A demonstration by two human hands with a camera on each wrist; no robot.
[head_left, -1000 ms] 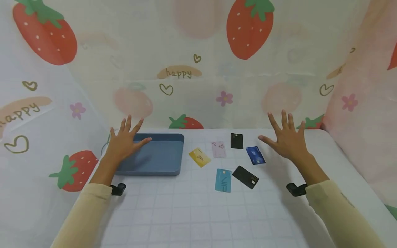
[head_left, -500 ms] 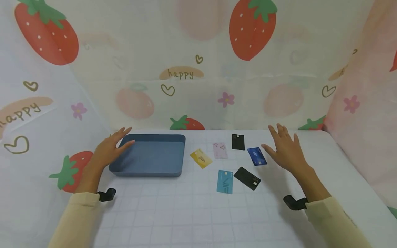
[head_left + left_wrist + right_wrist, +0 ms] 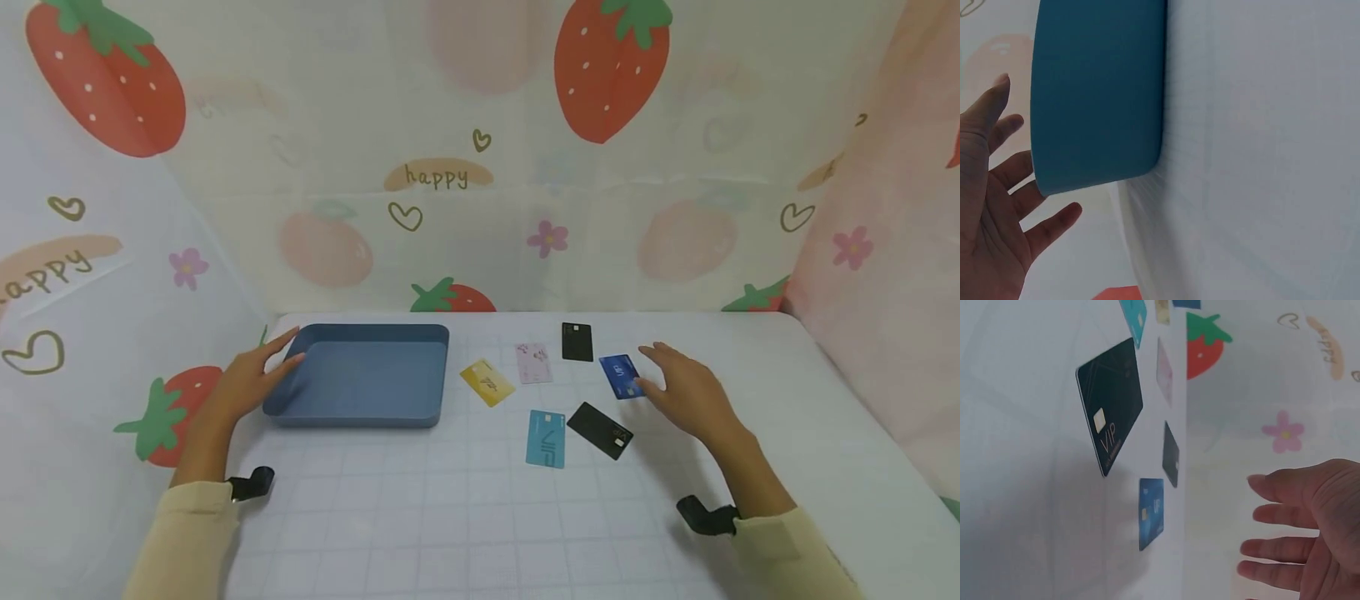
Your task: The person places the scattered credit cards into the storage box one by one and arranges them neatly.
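A blue-grey tray (image 3: 356, 379) lies at the left of the table, with nothing in it. My left hand (image 3: 243, 387) is at its left end, fingers apart; in the left wrist view the fingers are beside the tray's wall (image 3: 1097, 94), and I cannot tell whether they touch it. My right hand (image 3: 690, 396) hovers, holding nothing, just right of a dark blue card (image 3: 619, 377), its thumb overlapping the card's edge in the head view. Around that card lie a black card (image 3: 577, 342), another black card (image 3: 600, 431), a teal VIP card (image 3: 546, 439), a yellow card (image 3: 487, 382) and a pink card (image 3: 533, 363).
The white gridded tabletop (image 3: 420, 517) extends toward me in front of the tray and cards. A strawberry-patterned cloth (image 3: 600, 208) hangs behind the table's far edge and along both sides.
My left hand has moved left and down from over the tray to its left end. My right hand has lowered toward the dark blue card, its fingers less spread. The cards and tray keep their places.
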